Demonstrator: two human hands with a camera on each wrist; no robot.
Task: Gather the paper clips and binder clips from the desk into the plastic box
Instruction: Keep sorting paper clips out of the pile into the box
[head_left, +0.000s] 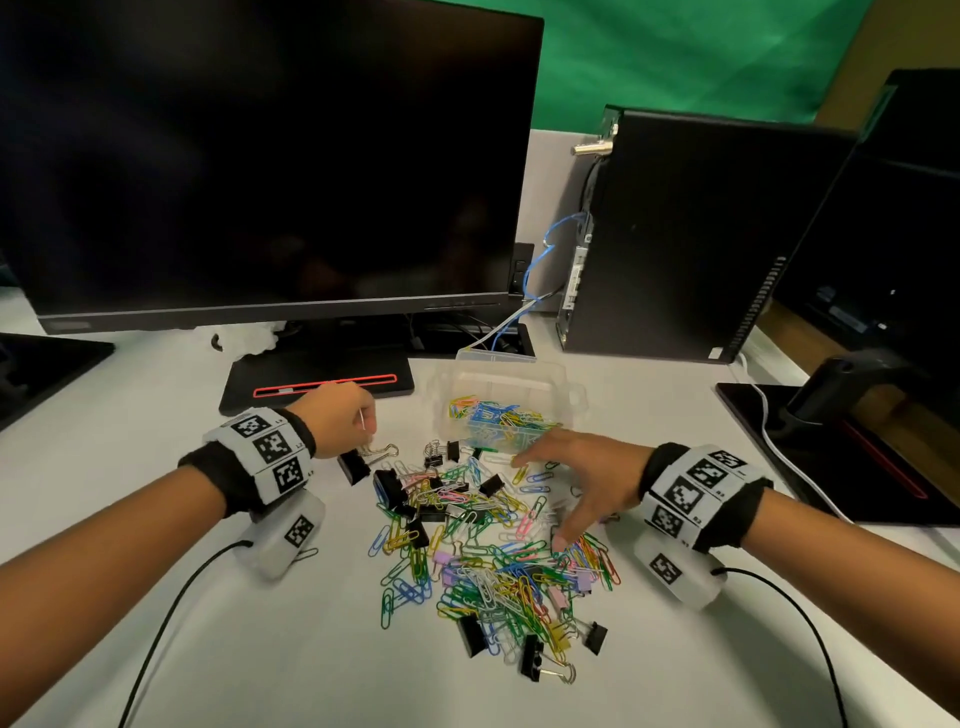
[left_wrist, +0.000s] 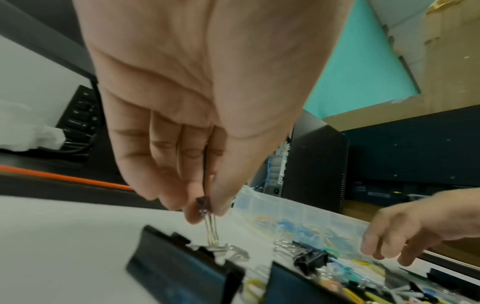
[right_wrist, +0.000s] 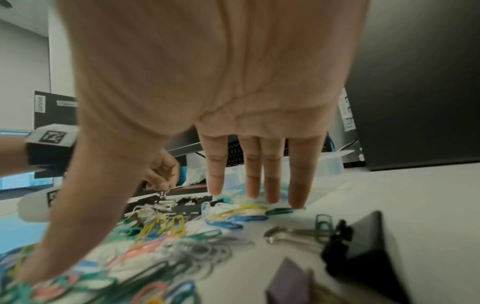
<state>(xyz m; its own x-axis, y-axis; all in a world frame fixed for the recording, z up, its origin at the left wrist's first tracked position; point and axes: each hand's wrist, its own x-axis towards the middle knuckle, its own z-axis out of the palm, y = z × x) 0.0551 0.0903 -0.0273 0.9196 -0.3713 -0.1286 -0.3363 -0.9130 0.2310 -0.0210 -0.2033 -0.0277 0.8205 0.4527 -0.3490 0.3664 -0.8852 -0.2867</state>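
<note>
Head view: my left hand is curled up near the monitor base, fingertips hidden from this angle. Left wrist cam clears it up: thumb and fingers pinch the wire handle of a small binder clip; the clip body is mostly buried in the grip, and I can't tell if the handle tip touches the desk. Two large black binder clips sit just below, blurred and cut off by the frame edge.

My right hand is spread wide, fingers straight, holding nothing. Thumb tip is down in the paper clip pile; in the right wrist cam the four fingers reach toward the plastic box, contact with the desk unclear. Foreground there is heavy blur; a black binder clip and a purple one are barely readable.

Box is clear, open, partly filled with coloured clips, just behind the pile and in front of the PC tower. Its far wall is hard to trace against the desk.

Room: bare desk on the near left and near right of the pile. Tight behind: monitor base at left, tower at right, second monitor stand at the right edge.
</note>
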